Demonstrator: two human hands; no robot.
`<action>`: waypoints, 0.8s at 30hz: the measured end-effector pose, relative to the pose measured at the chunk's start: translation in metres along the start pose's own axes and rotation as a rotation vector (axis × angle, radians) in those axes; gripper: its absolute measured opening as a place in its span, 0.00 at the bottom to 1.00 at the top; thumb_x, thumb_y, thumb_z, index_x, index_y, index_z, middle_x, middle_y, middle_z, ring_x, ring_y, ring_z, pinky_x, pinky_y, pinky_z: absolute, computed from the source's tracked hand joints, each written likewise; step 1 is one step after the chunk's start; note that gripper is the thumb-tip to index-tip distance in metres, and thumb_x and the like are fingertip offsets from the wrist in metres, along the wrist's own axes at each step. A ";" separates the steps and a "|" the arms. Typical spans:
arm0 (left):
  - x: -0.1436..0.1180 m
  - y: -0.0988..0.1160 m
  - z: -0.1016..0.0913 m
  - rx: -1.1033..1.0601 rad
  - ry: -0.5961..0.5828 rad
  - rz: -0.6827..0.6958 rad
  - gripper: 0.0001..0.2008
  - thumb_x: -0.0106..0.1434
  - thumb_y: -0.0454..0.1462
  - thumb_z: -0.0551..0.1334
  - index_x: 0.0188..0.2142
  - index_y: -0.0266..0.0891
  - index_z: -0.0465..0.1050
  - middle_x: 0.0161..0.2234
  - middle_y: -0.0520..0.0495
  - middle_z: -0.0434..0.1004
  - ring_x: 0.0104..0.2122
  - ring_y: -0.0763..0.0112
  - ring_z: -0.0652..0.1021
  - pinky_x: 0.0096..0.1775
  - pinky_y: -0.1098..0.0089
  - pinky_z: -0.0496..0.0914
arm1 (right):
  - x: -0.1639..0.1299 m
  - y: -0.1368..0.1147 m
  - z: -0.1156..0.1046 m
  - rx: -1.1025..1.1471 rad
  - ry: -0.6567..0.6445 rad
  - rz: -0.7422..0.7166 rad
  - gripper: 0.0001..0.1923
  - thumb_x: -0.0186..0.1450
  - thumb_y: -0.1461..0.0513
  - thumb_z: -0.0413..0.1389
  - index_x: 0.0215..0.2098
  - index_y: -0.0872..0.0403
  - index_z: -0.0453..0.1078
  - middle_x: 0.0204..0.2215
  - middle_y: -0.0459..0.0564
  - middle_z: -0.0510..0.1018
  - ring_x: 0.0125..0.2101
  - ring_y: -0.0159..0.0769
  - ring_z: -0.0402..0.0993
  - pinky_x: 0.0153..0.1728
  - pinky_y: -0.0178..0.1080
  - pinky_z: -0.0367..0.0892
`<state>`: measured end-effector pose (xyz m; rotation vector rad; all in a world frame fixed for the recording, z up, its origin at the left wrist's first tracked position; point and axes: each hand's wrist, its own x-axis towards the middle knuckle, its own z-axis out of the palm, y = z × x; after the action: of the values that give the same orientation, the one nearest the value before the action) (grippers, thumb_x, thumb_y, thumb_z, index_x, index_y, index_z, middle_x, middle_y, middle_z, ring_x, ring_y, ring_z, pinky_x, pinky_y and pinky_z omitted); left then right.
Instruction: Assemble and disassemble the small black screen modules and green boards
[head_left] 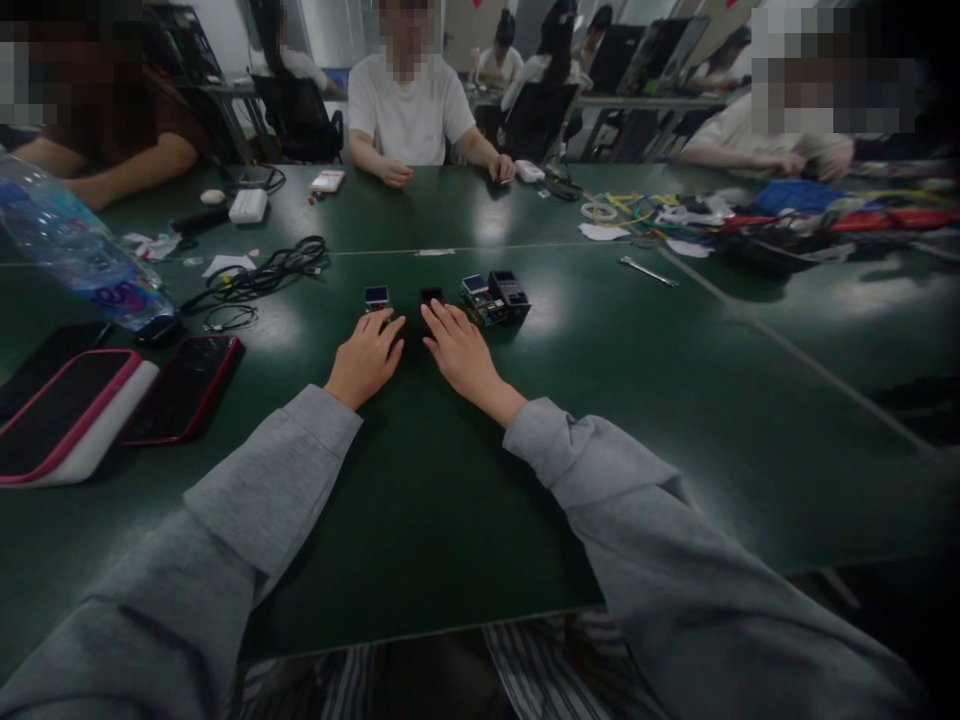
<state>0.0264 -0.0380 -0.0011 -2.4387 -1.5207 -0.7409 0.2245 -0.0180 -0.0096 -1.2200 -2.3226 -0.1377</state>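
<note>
My left hand (367, 358) lies over the green table with its fingers spread, palm down. Just past its fingertips shows a small circuit board with a screen (376, 296), partly covered by the fingers. My right hand (466, 352) rests palm down with fingers stretched out, at a small black case (430, 296) that it partly hides; whether it touches the case I cannot tell. To the right of these fingers sit another circuit board with a screen (480, 300) and a larger black case (511, 296), side by side.
On the left are a water bottle (90, 245), a red-edged phone (184, 388), a pink-rimmed device (71, 415) and black cables (262, 272). A wrench (649, 270) and a heap of coloured wires (697, 212) lie to the right. Across the table sits a person in white (409, 110).
</note>
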 end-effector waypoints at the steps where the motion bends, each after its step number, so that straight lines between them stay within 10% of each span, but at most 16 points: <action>1: 0.000 0.000 0.000 0.002 0.000 0.001 0.20 0.71 0.38 0.53 0.60 0.36 0.66 0.60 0.35 0.67 0.60 0.52 0.68 0.57 0.52 0.71 | 0.000 0.001 0.001 0.002 0.002 0.000 0.26 0.75 0.62 0.42 0.70 0.56 0.52 0.68 0.55 0.56 0.66 0.48 0.52 0.62 0.52 0.61; 19: 0.000 -0.002 0.000 0.016 -0.033 -0.004 0.20 0.72 0.40 0.52 0.61 0.39 0.66 0.64 0.37 0.64 0.64 0.51 0.64 0.63 0.46 0.60 | -0.017 0.059 -0.013 -0.204 0.088 0.177 0.24 0.72 0.62 0.45 0.65 0.57 0.59 0.62 0.59 0.64 0.64 0.50 0.54 0.66 0.57 0.45; 24: 0.000 0.000 0.001 0.011 -0.047 0.013 0.21 0.72 0.40 0.51 0.62 0.40 0.66 0.65 0.39 0.63 0.67 0.52 0.59 0.66 0.44 0.53 | -0.017 0.052 -0.017 -0.154 0.046 0.098 0.18 0.71 0.63 0.47 0.57 0.57 0.67 0.57 0.59 0.68 0.60 0.53 0.57 0.58 0.54 0.58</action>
<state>0.0269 -0.0376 -0.0015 -2.4724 -1.5200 -0.6748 0.2803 -0.0050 -0.0107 -1.3879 -2.2419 -0.3121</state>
